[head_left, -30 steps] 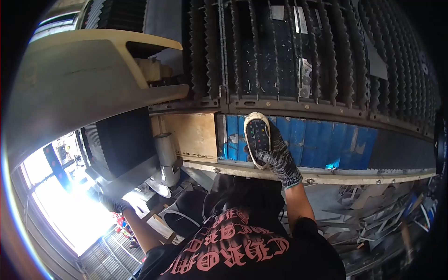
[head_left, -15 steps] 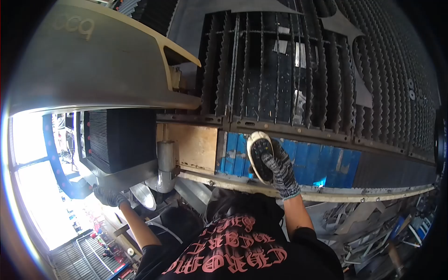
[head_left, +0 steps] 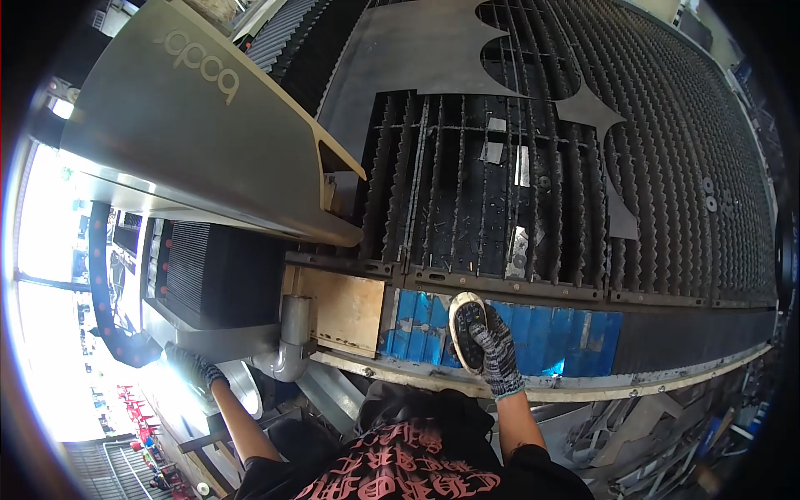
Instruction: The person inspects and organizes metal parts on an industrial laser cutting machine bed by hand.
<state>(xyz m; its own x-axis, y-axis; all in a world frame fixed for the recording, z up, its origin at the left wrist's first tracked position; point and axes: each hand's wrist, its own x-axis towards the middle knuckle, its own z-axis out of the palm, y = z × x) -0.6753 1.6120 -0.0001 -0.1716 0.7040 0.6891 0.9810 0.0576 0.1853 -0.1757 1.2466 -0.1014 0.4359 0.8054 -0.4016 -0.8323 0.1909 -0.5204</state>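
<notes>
Right hand, in a black-and-white flecked knit glove, grasps a remote control, thumb laid over its keypad. Left hand, gloved in similar knit, is at the lower edge of a grey metal housing; glare and angle blur it, so cannot tell whether it grips anything or is in contact.

Remote control: elongated oval, smooth cream rim around a dark face with small markings. Position: above the near side of a machine bed, in front of a blue ribbed panel with scuffed, flaking paint. Long axis runs away from the torso toward the bed, far end leaning slightly left; keypad faces up toward the wearer.

Bed: rows of dark serrated metal slats, edges toothed and rough. Across them, a flat grey sheet remnant with curved cut-outs; farther right, two small flat rings. Between the slats at centre, a dark bay contains bright rectangular offcuts and scattered small fragments.

Left side: smooth grey gantry cover, yellowish edge trim, lettering inverted in view. Below it, black pleated bellows. Beside the bellows, a dull metal pipe elbow, then a tan wood-like panel adjoining the blue one. Pale rail along the near edge, bolted at intervals.
</notes>
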